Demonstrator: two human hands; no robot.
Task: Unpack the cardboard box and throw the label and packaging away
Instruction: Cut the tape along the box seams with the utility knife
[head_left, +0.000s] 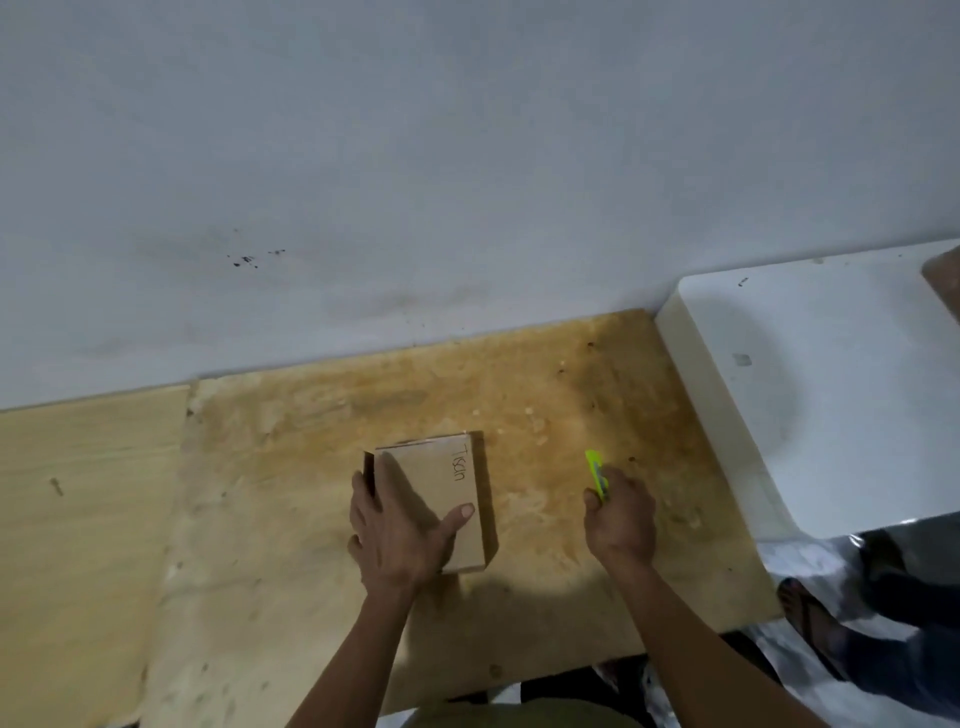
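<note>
A small brown cardboard box (457, 483) lies flat on the worn wooden table (311, 493), with handwriting along its right side. My left hand (400, 535) rests on the box's left and front part, fingers over the left edge and thumb on top. To the right of the box, my right hand (621, 517) is closed around a bright yellow-green utility knife (596, 470), whose tip points away from me. The knife is apart from the box.
A white raised block or appliance (810, 374) stands at the table's right end. A grey wall (467, 182) runs behind the table. A sandalled foot (815, 623) and shiny floor covering show at the lower right, past the table's edge.
</note>
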